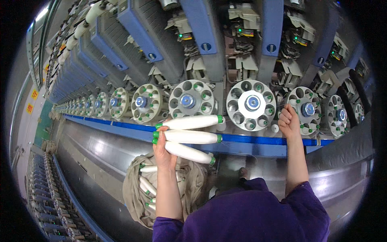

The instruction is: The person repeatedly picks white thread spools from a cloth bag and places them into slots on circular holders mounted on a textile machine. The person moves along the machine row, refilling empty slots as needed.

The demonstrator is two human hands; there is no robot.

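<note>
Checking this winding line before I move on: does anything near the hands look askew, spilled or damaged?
Nothing stands out. The left hand holds three white yarn bobbins fanned out; the right hand is closed by a round magazine. More bobbins sit inside the cloth bag, none spilled.

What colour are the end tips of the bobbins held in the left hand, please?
Green, on white-wound bobbins fanned out in the left hand; the head view shows it.

Bright overhead light, steel glare, heavy fisheye edge distortion w/ black corners.
</note>
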